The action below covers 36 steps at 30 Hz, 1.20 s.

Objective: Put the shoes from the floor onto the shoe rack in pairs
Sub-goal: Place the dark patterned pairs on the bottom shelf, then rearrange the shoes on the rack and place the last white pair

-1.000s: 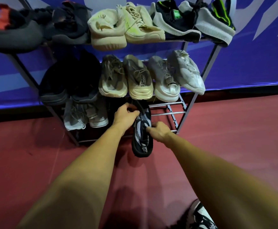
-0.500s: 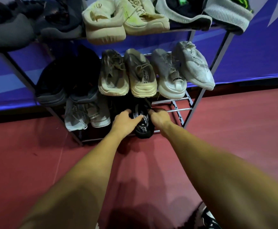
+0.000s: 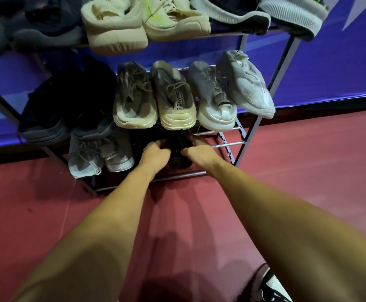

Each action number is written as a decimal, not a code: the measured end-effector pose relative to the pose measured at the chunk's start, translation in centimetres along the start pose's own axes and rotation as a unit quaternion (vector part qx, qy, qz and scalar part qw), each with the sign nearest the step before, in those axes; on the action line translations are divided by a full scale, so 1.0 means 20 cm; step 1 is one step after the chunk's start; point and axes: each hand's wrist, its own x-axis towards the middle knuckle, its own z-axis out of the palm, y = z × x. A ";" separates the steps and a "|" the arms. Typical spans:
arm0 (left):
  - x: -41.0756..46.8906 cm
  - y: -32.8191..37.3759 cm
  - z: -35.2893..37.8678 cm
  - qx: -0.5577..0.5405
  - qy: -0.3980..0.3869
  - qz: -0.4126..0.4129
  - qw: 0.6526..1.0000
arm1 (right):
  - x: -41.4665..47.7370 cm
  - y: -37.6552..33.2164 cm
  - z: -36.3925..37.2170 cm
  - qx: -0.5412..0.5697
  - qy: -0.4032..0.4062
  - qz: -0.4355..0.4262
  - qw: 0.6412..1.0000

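Your fingers (image 3: 169, 150) on both hands are closed around the black shoe (image 3: 178, 155), left hand (image 3: 154, 154) on its left side and right hand (image 3: 200, 154) on its right. The shoe sits on the bottom shelf of the shoe rack (image 3: 232, 144), under the beige pair (image 3: 156, 99). Left of it on that shelf lie grey sneakers (image 3: 99, 155).

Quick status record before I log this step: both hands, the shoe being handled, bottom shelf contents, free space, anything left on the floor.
left hand: on the black shoe's left side
right hand: on its right side
black shoe: on the bottom shelf, heel toward the camera
bottom shelf, left: grey pair; next to it, too dark to tell
free space: bare bars at the bottom shelf's right end
floor: one black-and-white shoe, at the lower frame edge
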 end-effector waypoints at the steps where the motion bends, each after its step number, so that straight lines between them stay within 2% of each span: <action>1: -0.02 0.02 0.00 0.013 -0.002 0.004 1.000 | 0.00 0.00 0.00 -0.023 -0.003 -0.007 1.000; 5: -0.05 0.05 0.00 0.072 -0.014 0.018 0.997 | 0.00 0.00 0.00 -0.097 -0.009 -0.019 0.995; 9: -0.14 0.08 -0.06 0.126 -0.059 0.006 0.990 | -0.07 -0.02 0.01 -0.148 -0.009 -0.042 0.988; 12: -0.22 0.09 -0.14 0.136 -0.069 -0.010 0.988 | -0.18 -0.07 -0.01 -0.167 -0.041 -0.071 0.982; 15: -0.36 0.14 -0.25 0.140 -0.063 -0.013 0.988 | -0.33 -0.15 -0.05 -0.228 -0.080 -0.106 0.965; 20: -0.57 0.24 -0.47 0.219 -0.069 0.010 0.973 | -0.57 -0.36 -0.15 -0.299 -0.075 -0.156 0.938; 24: -0.71 0.36 -0.68 0.213 -0.028 0.050 0.975 | -0.69 -0.61 -0.20 -0.345 -0.067 -0.214 0.912; 29: -0.86 0.57 -0.91 0.188 0.069 0.122 0.972 | -0.82 -0.91 -0.24 -0.340 -0.021 -0.247 0.907; 33: -0.97 0.67 -0.99 0.136 0.124 0.145 0.972 | -0.89 -1.05 -0.25 -0.273 0.033 -0.288 0.917; 36: -1.00 0.71 -1.00 0.114 0.145 0.161 0.970 | -0.89 -1.06 -0.24 -0.213 0.025 -0.294 0.931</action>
